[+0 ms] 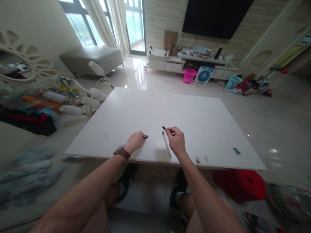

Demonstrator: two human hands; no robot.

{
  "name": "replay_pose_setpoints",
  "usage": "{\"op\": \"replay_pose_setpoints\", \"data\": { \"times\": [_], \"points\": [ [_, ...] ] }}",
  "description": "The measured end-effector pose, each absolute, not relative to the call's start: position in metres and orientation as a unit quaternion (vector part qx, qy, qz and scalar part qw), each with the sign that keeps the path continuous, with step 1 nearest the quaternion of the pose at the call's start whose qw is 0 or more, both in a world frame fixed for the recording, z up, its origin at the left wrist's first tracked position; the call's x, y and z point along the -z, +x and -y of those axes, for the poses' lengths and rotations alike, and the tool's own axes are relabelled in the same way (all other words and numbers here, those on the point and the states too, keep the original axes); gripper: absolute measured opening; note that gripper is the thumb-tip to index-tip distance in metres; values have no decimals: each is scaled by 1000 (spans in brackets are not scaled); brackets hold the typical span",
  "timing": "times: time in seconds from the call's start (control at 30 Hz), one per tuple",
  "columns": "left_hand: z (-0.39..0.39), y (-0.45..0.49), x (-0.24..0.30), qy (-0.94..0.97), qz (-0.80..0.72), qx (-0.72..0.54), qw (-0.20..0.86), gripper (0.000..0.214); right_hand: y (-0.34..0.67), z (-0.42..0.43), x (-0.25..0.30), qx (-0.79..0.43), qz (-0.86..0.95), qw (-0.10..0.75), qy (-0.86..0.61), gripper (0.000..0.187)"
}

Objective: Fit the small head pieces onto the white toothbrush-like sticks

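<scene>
My left hand [136, 141], with a watch [122, 152] on its wrist, is closed on a small dark piece [146, 137] just above the white table [155, 110]. My right hand [175, 139] pinches a small flat black piece [164, 128] between thumb and fingertips. The exact kind of either piece is too small to tell. Between my hands, closer to the right one, a slim pale stick with a dark tip [166, 145] lies on the tabletop, pointing away from me.
Near the front edge lie a small yellow-and-dark piece [197, 160] and a clear piece [206, 159]. Two dark green strips [236, 151] rest at the right. A lamp with white shades [89, 102] stands against the table's left side. Below the right edge is a red stool-like object [252, 186].
</scene>
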State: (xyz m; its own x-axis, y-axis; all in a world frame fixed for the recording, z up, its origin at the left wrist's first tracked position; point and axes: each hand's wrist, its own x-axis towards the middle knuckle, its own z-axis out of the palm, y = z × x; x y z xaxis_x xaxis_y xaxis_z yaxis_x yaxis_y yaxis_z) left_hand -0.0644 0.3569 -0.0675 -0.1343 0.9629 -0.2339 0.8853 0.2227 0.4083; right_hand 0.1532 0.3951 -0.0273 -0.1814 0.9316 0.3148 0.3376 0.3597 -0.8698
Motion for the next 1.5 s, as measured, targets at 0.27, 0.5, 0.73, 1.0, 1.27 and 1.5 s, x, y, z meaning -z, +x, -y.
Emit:
{"op": "replay_pose_setpoints", "data": {
  "times": [0.27,0.5,0.73,1.0,1.27,1.5],
  "points": [
    [-362,-55,83,626,-756,-20,192,13,157,-399,26,-392,665,442,-457,21],
    [-363,-53,95,633,-753,3,180,11,160,-400,23,-408,671,424,-451,15],
    [-364,-52,98,634,-756,6,161,14,160,-398,21,-387,708,387,-446,11],
    [-362,-54,80,634,-756,-14,164,17,158,-397,23,-365,736,360,-443,11],
    [-358,-39,34,365,-594,-386,604,33,152,-394,26,-366,750,355,-422,11],
    [-358,-34,28,269,-508,-471,669,24,145,-387,29,-356,773,367,-376,8]
  ]
}}
